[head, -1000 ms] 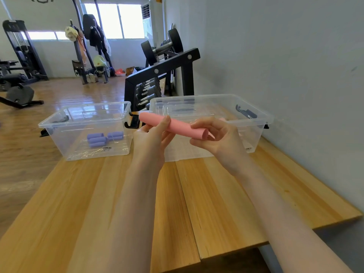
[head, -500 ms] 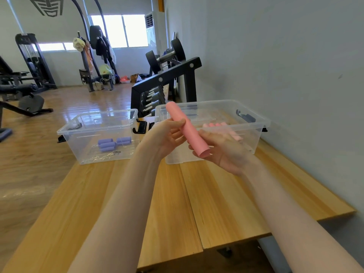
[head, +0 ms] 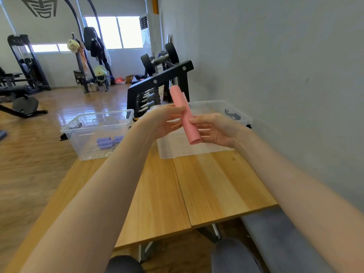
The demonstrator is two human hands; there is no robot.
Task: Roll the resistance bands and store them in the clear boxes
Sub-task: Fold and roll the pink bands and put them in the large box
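Pink resistance band (head: 185,115) is rolled into a long narrow tube, held near-upright and tilted, in the air above the near edge of the right clear box (head: 239,115), not inside it. Matte, soft-looking; outer flap at the top end looks slightly lifted, so the roll isn't locked. Left hand (head: 165,121) pinches it mid-length with thumb and fingertips; right hand (head: 214,129) has fingertips curled against the lower part, other fingers loosely spread. Both grips look light. Main risk: elastic roll springs open the moment either pinch relaxes, especially during the handover into the box. Second risk: tube is long relative to a fingertip grip, so it could pivot and slip out, landing on the counter (head: 206,184) or off the right side by the wall. Third: dropped in loose, it likely unrolls inside the box. Left clear box (head: 78,129) already holds purple rolled bands (head: 107,142), which sit compact, so tighter rolls seem to hold. Dumbbell rack (head: 157,89) sits behind the boxes, well clear of the hands.
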